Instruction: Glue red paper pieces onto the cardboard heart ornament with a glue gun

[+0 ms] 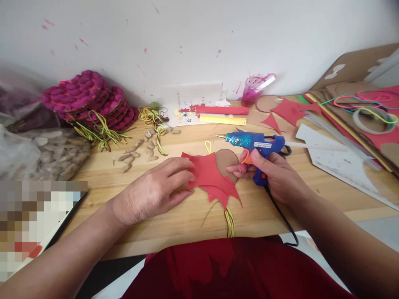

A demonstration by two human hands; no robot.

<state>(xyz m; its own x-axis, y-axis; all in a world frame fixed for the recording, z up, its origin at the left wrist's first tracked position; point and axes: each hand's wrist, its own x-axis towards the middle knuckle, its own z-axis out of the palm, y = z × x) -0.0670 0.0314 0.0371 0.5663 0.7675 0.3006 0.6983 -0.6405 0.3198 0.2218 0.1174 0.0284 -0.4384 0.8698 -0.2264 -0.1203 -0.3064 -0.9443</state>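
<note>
My right hand (280, 172) is wrapped round the handle of a blue hot glue gun (249, 141), whose nozzle points left and whose clear glue stick (308, 145) juts out behind. Below the gun lies a piece of red paper (204, 168) with jagged, curved edges. My left hand (156, 187) grips this paper by its left edge, fingertips on top. Partly under the paper is a round cardboard disc (227, 162). A yellow cord loop (208, 147) sticks out above, and yellow-green cords (230, 222) hang out below, over the table's front edge.
Loose peanuts (135, 151) lie left of centre, near a stack of magenta peanut-covered discs (90, 99) and a bag of peanuts (50, 153). Red (222, 110) and yellow (222, 120) strips, a stained cup (252, 90) and white board (339, 162) lie beyond. The gun's black cable (282, 216) trails down.
</note>
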